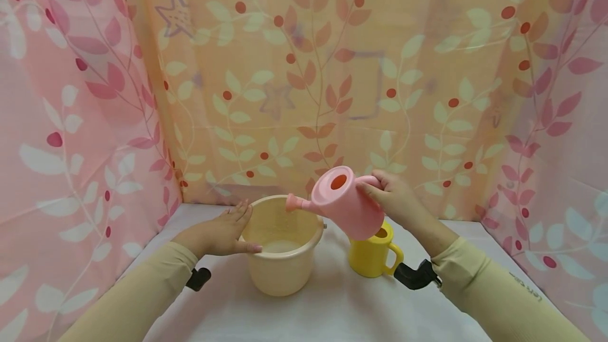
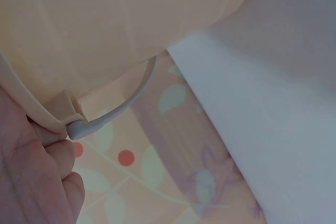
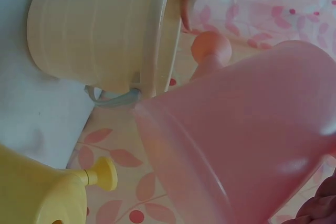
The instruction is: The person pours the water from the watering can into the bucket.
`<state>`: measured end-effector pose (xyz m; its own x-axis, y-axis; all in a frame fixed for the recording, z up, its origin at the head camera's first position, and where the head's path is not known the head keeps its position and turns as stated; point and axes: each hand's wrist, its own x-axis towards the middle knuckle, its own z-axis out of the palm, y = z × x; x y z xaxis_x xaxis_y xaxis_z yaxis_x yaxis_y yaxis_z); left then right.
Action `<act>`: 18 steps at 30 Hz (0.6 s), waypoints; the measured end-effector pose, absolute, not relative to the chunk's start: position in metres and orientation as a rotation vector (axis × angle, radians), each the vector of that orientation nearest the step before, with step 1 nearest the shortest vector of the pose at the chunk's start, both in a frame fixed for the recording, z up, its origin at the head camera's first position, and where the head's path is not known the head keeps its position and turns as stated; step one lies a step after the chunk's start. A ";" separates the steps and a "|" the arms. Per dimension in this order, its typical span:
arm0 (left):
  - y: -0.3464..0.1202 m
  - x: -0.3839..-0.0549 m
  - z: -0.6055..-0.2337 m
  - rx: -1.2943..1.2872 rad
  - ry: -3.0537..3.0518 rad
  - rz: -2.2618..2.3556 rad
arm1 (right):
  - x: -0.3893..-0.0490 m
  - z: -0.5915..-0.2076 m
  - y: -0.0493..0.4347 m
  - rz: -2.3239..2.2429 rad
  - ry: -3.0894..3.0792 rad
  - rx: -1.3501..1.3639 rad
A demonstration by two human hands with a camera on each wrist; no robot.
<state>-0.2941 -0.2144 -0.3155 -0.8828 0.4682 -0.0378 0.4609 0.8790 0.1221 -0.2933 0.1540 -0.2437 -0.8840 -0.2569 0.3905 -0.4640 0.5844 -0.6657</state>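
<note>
My right hand (image 1: 396,197) grips the handle of a pink watering can (image 1: 349,205), holding it up and tilted leftward. Its spout, with an orange-pink rose at the tip, points over the rim of a cream bucket (image 1: 280,276). At the bucket's left side my left hand (image 1: 220,231) rests on the rim, fingers extended toward the back and thumb at the front edge. The left wrist view shows the palm against the rim, beside the grey bucket handle (image 2: 113,115). No water shows at the spout.
Behind and below the pink can stands a yellow watering can (image 1: 368,257), partly hidden by it. A white table (image 1: 347,310) carries the bucket and the yellow can. Leaf-patterned curtains (image 1: 304,94) close in the back and both sides.
</note>
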 end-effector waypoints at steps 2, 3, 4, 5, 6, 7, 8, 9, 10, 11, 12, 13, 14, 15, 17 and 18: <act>-0.214 -0.294 -0.316 0.737 2.981 0.173 | -0.294 -0.243 0.153 1.187 -2.575 0.592; -0.214 -0.294 -0.316 0.733 2.981 0.169 | -0.294 -0.243 0.153 1.190 -2.579 0.591; -0.214 -0.294 -0.316 0.731 2.981 0.171 | -0.294 -0.243 0.152 1.192 -2.583 0.590; -0.214 -0.294 -0.316 0.731 2.981 0.177 | -0.294 -0.243 0.152 1.194 -2.586 0.590; -0.214 -0.294 -0.316 0.731 2.980 0.179 | -0.295 -0.242 0.152 1.195 -2.590 0.591; -0.214 -0.294 -0.316 0.730 2.981 0.179 | -0.295 -0.242 0.151 1.194 -2.593 0.590; -0.214 -0.295 -0.316 0.729 2.982 0.180 | -0.295 -0.242 0.151 1.191 -2.597 0.590; -0.214 -0.295 -0.316 0.731 2.983 0.180 | -0.295 -0.242 0.151 1.186 -2.601 0.589; -0.214 -0.295 -0.316 0.736 2.983 0.186 | -0.296 -0.241 0.150 1.186 -2.606 0.589; -0.214 -0.295 -0.316 0.732 2.984 0.181 | -0.296 -0.241 0.150 1.185 -2.611 0.588; -0.215 -0.295 -0.316 0.735 2.985 0.181 | -0.296 -0.241 0.150 1.185 -2.620 0.589; -0.215 -0.295 -0.316 0.735 2.984 0.183 | -0.296 -0.240 0.150 1.184 -2.627 0.587; -0.214 -0.294 -0.316 0.735 2.983 0.184 | -0.296 -0.239 0.150 1.187 -2.634 0.588; -0.214 -0.294 -0.316 0.733 2.983 0.183 | -0.296 -0.239 0.149 1.185 -2.638 0.588; -0.214 -0.294 -0.316 0.727 2.981 0.183 | -0.297 -0.237 0.149 1.182 -2.643 0.593; -0.214 -0.294 -0.316 0.730 2.981 0.188 | -0.297 -0.236 0.149 1.179 -2.643 0.599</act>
